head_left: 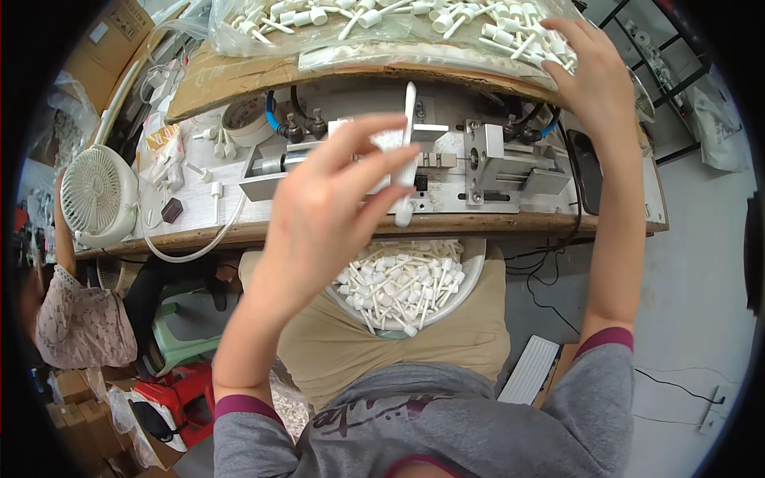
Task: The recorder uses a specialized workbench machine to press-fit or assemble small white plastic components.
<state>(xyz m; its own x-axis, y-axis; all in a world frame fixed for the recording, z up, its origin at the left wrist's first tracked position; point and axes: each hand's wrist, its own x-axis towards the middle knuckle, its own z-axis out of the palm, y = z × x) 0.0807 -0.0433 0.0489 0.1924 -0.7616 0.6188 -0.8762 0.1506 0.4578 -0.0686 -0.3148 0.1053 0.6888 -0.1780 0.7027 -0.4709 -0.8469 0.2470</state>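
On the white table (194, 199), a metal machine (490, 155) is sitting. Over it, the left hand (327, 179) is pinching a white stick (410, 111). The right hand (594, 70) is curling half open beside more white pieces (518, 32), maybe touching some.

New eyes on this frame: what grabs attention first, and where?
Probably the slim white piece pinched in the left hand, upright mid-frame before the metal fixture. Next, the mass of white parts: a heap along the top edge, with the right hand at its right end, and a bowlful at the lap. The round white fan at the bench's left end also stands out.
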